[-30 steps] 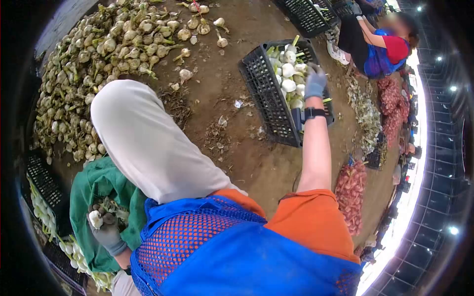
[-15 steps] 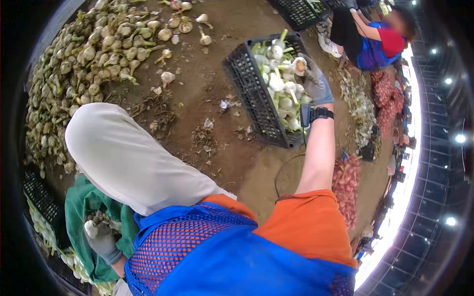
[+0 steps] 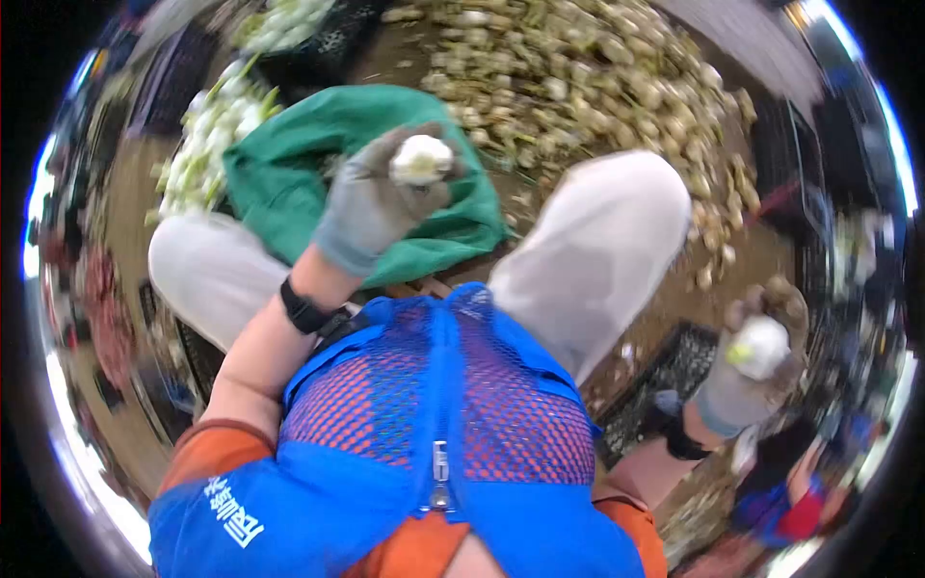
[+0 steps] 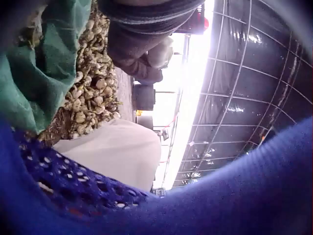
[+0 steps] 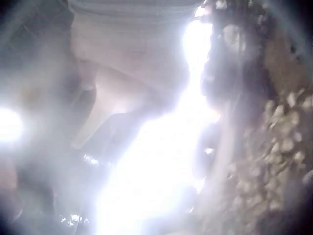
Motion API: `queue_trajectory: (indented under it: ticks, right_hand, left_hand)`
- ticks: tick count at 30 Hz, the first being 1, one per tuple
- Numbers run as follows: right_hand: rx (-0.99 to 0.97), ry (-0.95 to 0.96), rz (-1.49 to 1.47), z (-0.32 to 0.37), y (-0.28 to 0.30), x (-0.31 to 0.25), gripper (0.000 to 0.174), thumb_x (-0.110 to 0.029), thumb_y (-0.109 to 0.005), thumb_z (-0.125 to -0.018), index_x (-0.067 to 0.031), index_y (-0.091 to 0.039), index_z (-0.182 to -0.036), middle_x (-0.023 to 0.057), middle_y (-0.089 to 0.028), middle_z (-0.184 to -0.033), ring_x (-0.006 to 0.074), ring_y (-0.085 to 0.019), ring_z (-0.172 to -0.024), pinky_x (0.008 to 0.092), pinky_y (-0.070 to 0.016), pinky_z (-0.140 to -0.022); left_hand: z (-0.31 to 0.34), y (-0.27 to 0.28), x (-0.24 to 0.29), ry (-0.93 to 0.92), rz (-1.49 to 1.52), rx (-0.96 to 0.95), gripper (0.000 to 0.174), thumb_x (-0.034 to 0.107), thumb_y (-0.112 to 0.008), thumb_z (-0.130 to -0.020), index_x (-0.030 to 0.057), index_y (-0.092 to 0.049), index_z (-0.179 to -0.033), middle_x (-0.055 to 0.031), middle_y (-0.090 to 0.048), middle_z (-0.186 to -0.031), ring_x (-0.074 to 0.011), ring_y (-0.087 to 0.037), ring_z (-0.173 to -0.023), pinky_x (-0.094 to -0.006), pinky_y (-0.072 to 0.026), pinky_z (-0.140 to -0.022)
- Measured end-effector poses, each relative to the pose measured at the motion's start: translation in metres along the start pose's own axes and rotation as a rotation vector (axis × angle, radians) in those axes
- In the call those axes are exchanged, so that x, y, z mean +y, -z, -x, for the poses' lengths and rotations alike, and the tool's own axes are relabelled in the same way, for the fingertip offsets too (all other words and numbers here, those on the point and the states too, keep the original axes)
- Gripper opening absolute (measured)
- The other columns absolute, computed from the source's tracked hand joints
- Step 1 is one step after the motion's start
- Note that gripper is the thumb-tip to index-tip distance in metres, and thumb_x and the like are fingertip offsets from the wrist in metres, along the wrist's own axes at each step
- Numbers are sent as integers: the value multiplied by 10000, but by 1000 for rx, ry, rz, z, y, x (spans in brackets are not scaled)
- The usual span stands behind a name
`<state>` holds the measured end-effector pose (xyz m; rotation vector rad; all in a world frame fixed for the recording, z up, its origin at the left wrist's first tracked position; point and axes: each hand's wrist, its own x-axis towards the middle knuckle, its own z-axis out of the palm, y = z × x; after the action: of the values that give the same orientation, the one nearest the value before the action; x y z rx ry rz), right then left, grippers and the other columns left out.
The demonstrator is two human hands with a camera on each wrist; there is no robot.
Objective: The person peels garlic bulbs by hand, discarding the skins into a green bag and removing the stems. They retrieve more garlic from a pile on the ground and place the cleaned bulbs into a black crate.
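My gloved left hand [image 3: 381,197] is raised over a green cloth [image 3: 279,159] and grips a white garlic bulb [image 3: 421,159]. In the left wrist view, the dark curled fingers [image 4: 132,61] hold the pale bulb [image 4: 160,53] near the top. Out to the right, my gloved right hand [image 3: 756,361] holds another white garlic bulb [image 3: 758,349] in its fingers, above a black crate [image 3: 674,376]. Haze and glare wash out the right wrist view, and the hand's grip does not show clearly there.
A big heap of untrimmed garlic [image 3: 578,77] covers the ground ahead. White trimmed garlic [image 3: 217,130] lies left of the cloth, near a black crate [image 3: 323,48]. My knees [image 3: 602,241] flank the cloth. Another person [image 3: 795,511] sits at the lower right.
The view has swung to the left. My right hand has left the crate of white garlic, with a bulb in its fingers. My left hand has risen off the green cloth with its bulb.
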<state>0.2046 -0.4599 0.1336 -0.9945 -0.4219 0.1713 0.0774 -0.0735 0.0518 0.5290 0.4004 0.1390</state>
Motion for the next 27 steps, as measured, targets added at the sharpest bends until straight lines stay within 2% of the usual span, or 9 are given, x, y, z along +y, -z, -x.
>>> queue_trajectory:
  ticks: [3, 8, 15, 19, 21, 22, 25, 26, 27]
  right_hand:
    - [-91, -71, 268, -34, -130, 61, 588, -433, -579, -911, 74, -542, -1206, 193, -619, -1115, 243, -640, -892, 330, -531, -737]
    - [-517, -254, 192, -32, -243, 139, 465, -333, -482, -995, 72, -548, -1213, 153, -638, -1053, 201, -630, -853, 311, -505, -776]
    - [-222, -803, -91, -32, -263, 217, 397, -335, -481, -1010, -2, -607, -1186, 168, -627, -1144, 257, -643, -853, 352, -544, -718]
    - [-510, -875, 31, -16, -286, 235, 466, -339, -479, -1005, -26, -500, -1349, 191, -613, -1200, 173, -627, -773, 261, -521, -647]
    - [-754, -721, 290, -5, -290, 240, 478, -258, -450, -1021, -21, -412, -1435, 207, -552, -1322, 175, -644, -896, 262, -526, -775]
    - [-828, -452, 447, 7, -281, 253, 484, -263, -452, -1020, -24, -408, -1439, 197, -542, -1338, 188, -636, -967, 271, -517, -827]
    - [-696, -712, 142, 14, -279, 253, 503, -304, -474, -1010, -34, -415, -1431, 174, -508, -1382, 228, -573, -1174, 340, -484, -967]
    - [-559, -857, -39, 12, -287, 250, 505, -307, -479, -1008, -36, -413, -1429, 174, -507, -1381, 230, -572, -1173, 350, -488, -965]
    - [-390, -961, -228, 7, -289, 246, 508, -311, -484, -1005, -39, -410, -1428, 174, -505, -1380, 231, -570, -1172, 361, -492, -963]
  left_hand:
    - [20, 23, 23, 40, 365, -202, 474, 302, -494, -989, -42, -479, -1314, -218, -614, -1169, -307, -624, -997, -356, -556, -750]
    - [62, 63, 48, -238, 328, 47, 288, 218, -507, -989, -9, -566, -1156, -186, -633, -1130, -298, -632, -1018, -442, -539, -885]
    - [66, 108, 43, -231, 422, 211, 173, 189, -559, -967, 43, -579, -1058, -88, -621, -973, -222, -636, -875, -429, -567, -834]
    - [68, 109, 52, -336, 82, 282, 287, 259, -550, -989, 63, -545, -1199, -83, -629, -1067, -214, -640, -937, -387, -530, -835]
    - [70, 101, 51, -488, -307, 295, 347, 287, -536, -999, 54, -515, -1256, -75, -610, -1104, -215, -633, -953, -368, -525, -842]
    - [79, 91, 57, -527, -546, 211, 386, 290, -475, -1020, 42, -480, -1317, -126, -553, -1255, -256, -562, -1145, -395, -448, -987]
    - [75, 84, 46, -903, -1481, 191, 442, 343, -429, -1022, 42, -462, -1344, -160, -476, -1381, -288, -420, -1319, -425, -299, -1117]
    - [71, 85, 40, -799, -1301, 198, 552, 440, -401, -1008, 45, -424, -1392, -155, -390, -1472, -291, -299, -1406, -440, -160, -1177]
    - [67, 85, 32, -952, -856, 125, 606, 491, -399, -993, 51, -412, -1410, -144, -395, -1468, -300, -334, -1385, -453, -201, -1163]
